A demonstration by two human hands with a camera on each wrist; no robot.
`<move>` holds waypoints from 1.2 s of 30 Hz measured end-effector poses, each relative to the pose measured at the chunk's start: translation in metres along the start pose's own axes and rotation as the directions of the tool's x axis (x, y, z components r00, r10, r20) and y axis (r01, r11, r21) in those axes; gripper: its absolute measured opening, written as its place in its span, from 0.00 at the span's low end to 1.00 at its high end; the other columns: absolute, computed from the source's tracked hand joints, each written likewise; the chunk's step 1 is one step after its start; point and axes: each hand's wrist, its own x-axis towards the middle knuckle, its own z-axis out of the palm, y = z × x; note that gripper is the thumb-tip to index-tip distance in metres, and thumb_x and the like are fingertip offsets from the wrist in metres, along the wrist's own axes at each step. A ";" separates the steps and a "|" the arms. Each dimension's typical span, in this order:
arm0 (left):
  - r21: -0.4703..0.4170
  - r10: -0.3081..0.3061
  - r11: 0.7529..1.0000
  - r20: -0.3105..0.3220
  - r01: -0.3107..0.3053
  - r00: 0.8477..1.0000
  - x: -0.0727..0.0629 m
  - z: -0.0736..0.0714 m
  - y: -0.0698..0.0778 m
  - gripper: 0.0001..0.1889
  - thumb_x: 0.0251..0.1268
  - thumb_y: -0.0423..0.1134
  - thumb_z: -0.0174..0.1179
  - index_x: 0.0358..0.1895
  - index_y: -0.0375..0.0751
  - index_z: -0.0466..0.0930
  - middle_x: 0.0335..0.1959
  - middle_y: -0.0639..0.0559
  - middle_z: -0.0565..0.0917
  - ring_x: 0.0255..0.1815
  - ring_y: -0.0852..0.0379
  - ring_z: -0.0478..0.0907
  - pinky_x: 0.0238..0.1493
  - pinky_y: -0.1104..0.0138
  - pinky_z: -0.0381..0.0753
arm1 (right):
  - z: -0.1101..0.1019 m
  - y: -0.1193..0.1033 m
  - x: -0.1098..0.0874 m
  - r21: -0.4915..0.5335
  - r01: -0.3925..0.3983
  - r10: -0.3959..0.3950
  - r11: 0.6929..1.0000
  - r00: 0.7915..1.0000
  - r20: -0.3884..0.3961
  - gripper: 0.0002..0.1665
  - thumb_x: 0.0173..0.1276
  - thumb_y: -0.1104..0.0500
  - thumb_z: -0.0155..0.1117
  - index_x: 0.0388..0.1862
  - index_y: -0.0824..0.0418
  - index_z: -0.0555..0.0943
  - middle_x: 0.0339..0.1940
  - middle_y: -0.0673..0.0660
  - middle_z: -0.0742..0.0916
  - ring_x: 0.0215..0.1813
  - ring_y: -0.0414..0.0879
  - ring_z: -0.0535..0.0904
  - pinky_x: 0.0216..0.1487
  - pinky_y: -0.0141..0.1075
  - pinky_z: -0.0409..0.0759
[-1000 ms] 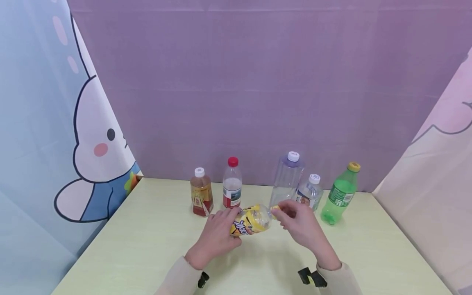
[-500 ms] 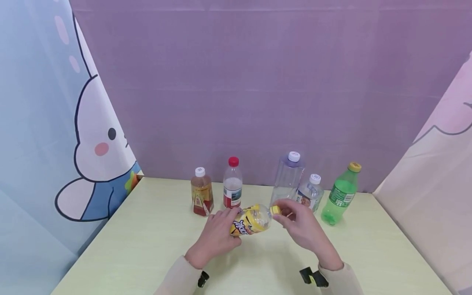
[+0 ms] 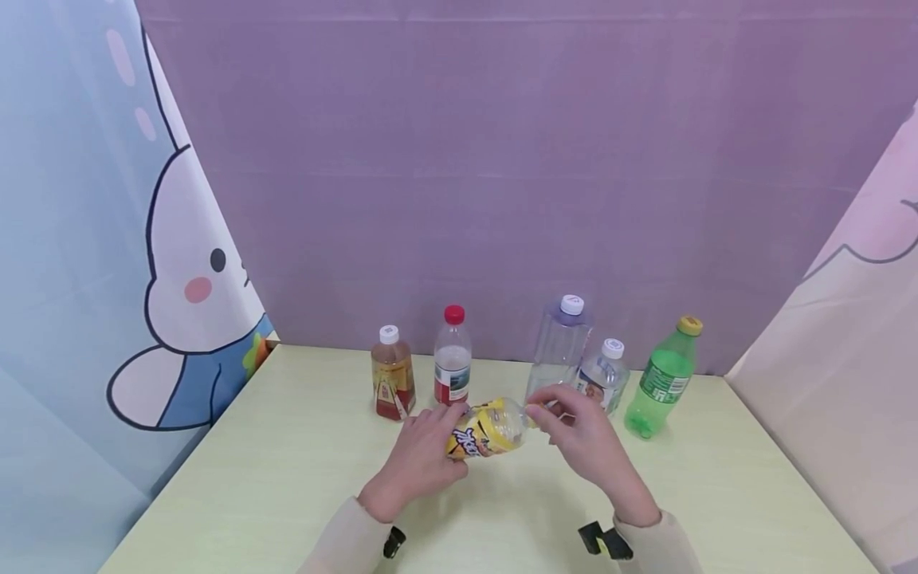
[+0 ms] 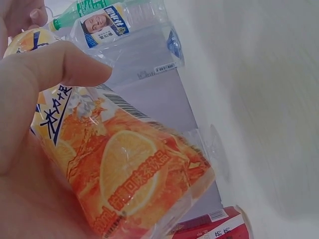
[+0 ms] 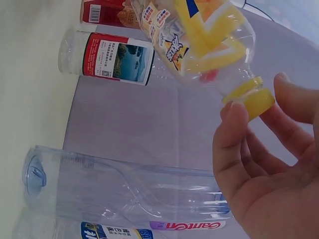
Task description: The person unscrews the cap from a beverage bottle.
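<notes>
My left hand [image 3: 426,454] grips a clear plastic drink bottle [image 3: 489,430] with a yellow and orange label, which lies tilted sideways above the table, neck to the right. Close up in the left wrist view, a lemon slice shows on the label [image 4: 132,167], with the thumb and palm wrapped about the upper part. At the neck, my right hand [image 3: 588,438] pinches the yellow bottle cap [image 5: 258,102] between thumb and fingertips. A thin gap shows between that cap and the yellow ring below it in the right wrist view. From the head view, the fingers mostly hide the cap.
Behind the hands stand an amber bottle [image 3: 392,379], a red-capped bottle [image 3: 453,359], a tall clear bottle [image 3: 559,343], a short white-capped bottle [image 3: 604,373] and a green bottle [image 3: 661,383]. A purple curtain [image 3: 502,175] hangs behind the pale table [image 3: 287,478].
My right fingers have moved slightly left over the cap, which showed more plainly half a second ago. The left hand and bottle have barely moved.
</notes>
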 end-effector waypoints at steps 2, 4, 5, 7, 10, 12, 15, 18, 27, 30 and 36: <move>0.002 0.003 1.000 0.002 -0.003 1.000 0.000 0.001 0.000 0.40 0.50 0.43 0.75 0.69 0.49 0.69 0.58 0.48 0.79 0.54 0.47 0.74 0.55 0.48 0.73 | 0.001 0.001 0.000 -0.013 0.004 -0.004 1.000 1.000 -0.016 0.05 0.69 0.64 0.69 0.42 0.60 0.86 0.34 0.52 0.85 0.28 0.38 0.80 0.27 0.34 0.81; 0.005 0.004 1.000 0.004 -0.004 1.000 0.000 0.001 0.001 0.40 0.50 0.43 0.75 0.69 0.49 0.69 0.58 0.48 0.79 0.53 0.47 0.74 0.54 0.48 0.72 | 0.001 0.001 0.000 -0.024 -0.003 0.002 1.000 1.000 -0.025 0.05 0.68 0.65 0.70 0.42 0.60 0.86 0.33 0.52 0.85 0.28 0.39 0.80 0.27 0.34 0.82; 0.004 0.002 1.000 0.005 -0.002 1.000 0.000 0.001 0.001 0.40 0.50 0.43 0.74 0.69 0.49 0.68 0.58 0.48 0.79 0.54 0.47 0.74 0.54 0.48 0.72 | 0.001 0.001 0.001 -0.026 -0.011 0.010 1.000 1.000 -0.027 0.06 0.68 0.65 0.70 0.43 0.60 0.86 0.34 0.52 0.85 0.29 0.39 0.80 0.28 0.34 0.82; 0.005 -0.002 1.000 0.005 0.002 1.000 0.000 0.001 0.001 0.39 0.50 0.43 0.74 0.69 0.49 0.69 0.58 0.48 0.79 0.54 0.47 0.74 0.55 0.48 0.72 | 0.002 0.001 0.001 -0.027 -0.038 0.037 0.999 0.999 -0.026 0.08 0.67 0.65 0.71 0.45 0.62 0.85 0.35 0.53 0.86 0.31 0.40 0.81 0.30 0.33 0.83; 0.004 -0.006 1.000 0.002 0.006 1.000 -0.001 0.000 0.001 0.40 0.50 0.43 0.74 0.69 0.49 0.69 0.58 0.48 0.79 0.54 0.47 0.74 0.56 0.47 0.72 | 0.002 0.000 0.003 -0.027 -0.086 0.086 0.996 0.996 -0.016 0.13 0.66 0.63 0.72 0.48 0.66 0.85 0.38 0.55 0.87 0.33 0.41 0.82 0.32 0.33 0.84; 0.005 -0.006 1.000 -0.001 0.006 1.000 -0.001 0.000 0.000 0.40 0.49 0.43 0.74 0.69 0.49 0.69 0.58 0.48 0.79 0.54 0.47 0.74 0.56 0.46 0.73 | 0.001 0.000 0.003 -0.020 -0.111 0.111 0.994 0.994 -0.003 0.15 0.66 0.63 0.72 0.50 0.67 0.84 0.38 0.56 0.88 0.32 0.42 0.83 0.32 0.33 0.84; 0.003 -0.006 1.000 -0.004 0.006 1.000 -0.001 0.000 -0.001 0.40 0.49 0.43 0.74 0.69 0.49 0.68 0.58 0.48 0.79 0.53 0.47 0.74 0.56 0.45 0.73 | 0.000 0.000 0.003 0.000 -0.132 0.132 0.991 0.991 0.027 0.16 0.67 0.63 0.72 0.52 0.68 0.84 0.36 0.56 0.87 0.30 0.44 0.83 0.30 0.35 0.84; -0.003 -0.010 1.000 -0.003 0.010 1.000 0.000 -0.001 -0.001 0.41 0.50 0.43 0.75 0.70 0.48 0.68 0.60 0.47 0.78 0.54 0.47 0.74 0.57 0.44 0.72 | -0.003 0.000 0.002 0.027 -0.136 0.135 0.990 0.989 0.061 0.17 0.68 0.64 0.71 0.54 0.67 0.83 0.34 0.56 0.87 0.28 0.48 0.84 0.30 0.35 0.84; -0.012 -0.018 1.000 0.000 0.018 1.000 0.000 -0.001 -0.001 0.41 0.50 0.43 0.75 0.70 0.49 0.68 0.61 0.47 0.78 0.55 0.46 0.73 0.58 0.44 0.72 | -0.004 -0.001 0.001 0.048 -0.112 0.109 0.993 0.991 0.074 0.16 0.68 0.64 0.71 0.53 0.64 0.84 0.34 0.56 0.88 0.27 0.45 0.83 0.30 0.36 0.84; -0.011 -0.009 1.000 0.000 0.009 1.000 0.000 -0.001 0.000 0.40 0.50 0.43 0.75 0.70 0.49 0.68 0.60 0.48 0.78 0.54 0.47 0.73 0.57 0.45 0.72 | -0.002 0.000 0.001 0.035 -0.093 0.092 0.995 0.996 0.023 0.11 0.68 0.63 0.71 0.49 0.62 0.86 0.34 0.56 0.87 0.26 0.42 0.82 0.29 0.37 0.83; -0.011 0.003 1.000 -0.002 -0.003 1.000 -0.001 -0.002 0.001 0.39 0.49 0.42 0.74 0.68 0.49 0.69 0.57 0.49 0.79 0.52 0.48 0.74 0.54 0.47 0.73 | 0.000 0.000 0.002 0.038 -0.102 0.102 0.994 0.995 -0.011 0.11 0.67 0.65 0.70 0.48 0.65 0.86 0.37 0.57 0.87 0.29 0.46 0.84 0.30 0.37 0.84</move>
